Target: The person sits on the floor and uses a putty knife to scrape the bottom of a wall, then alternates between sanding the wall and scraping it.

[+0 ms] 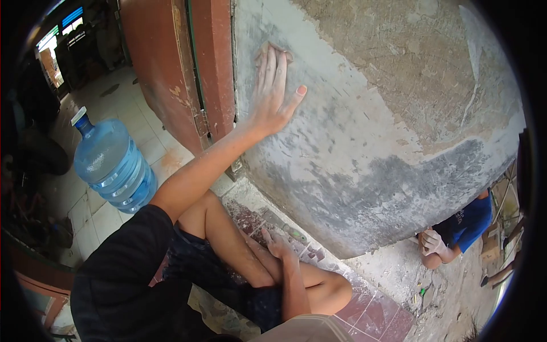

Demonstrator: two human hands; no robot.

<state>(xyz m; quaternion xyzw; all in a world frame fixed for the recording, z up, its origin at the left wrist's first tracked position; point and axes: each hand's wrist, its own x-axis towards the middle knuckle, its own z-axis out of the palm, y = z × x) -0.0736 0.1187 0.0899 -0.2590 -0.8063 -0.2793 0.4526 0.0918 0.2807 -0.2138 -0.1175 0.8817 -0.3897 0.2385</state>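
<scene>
My left hand (pixel 270 102) is raised against the plastered wall (pixel 319 154), fingers extended and thumb held apart. Beneath its fingertips is a folded brownish piece of sandpaper (pixel 289 56), pressed flat to the grey surface. Most of the sandpaper is covered by the fingers. My right hand (pixel 278 246) rests low beside my crossed legs, over the dusty tiled step, with its fingers loosely extended and nothing visible in them. Close to it, a narrow tool with a greenish handle (pixel 295 233) lies on the tiles.
A blue water jug (pixel 114 162) stands on the pale floor at left, beside the brown door frame (pixel 216 68). At right, beyond the wall's edge, another person in a blue shirt (pixel 476 222) crouches. A small green object (pixel 422 292) lies on the dusty ground.
</scene>
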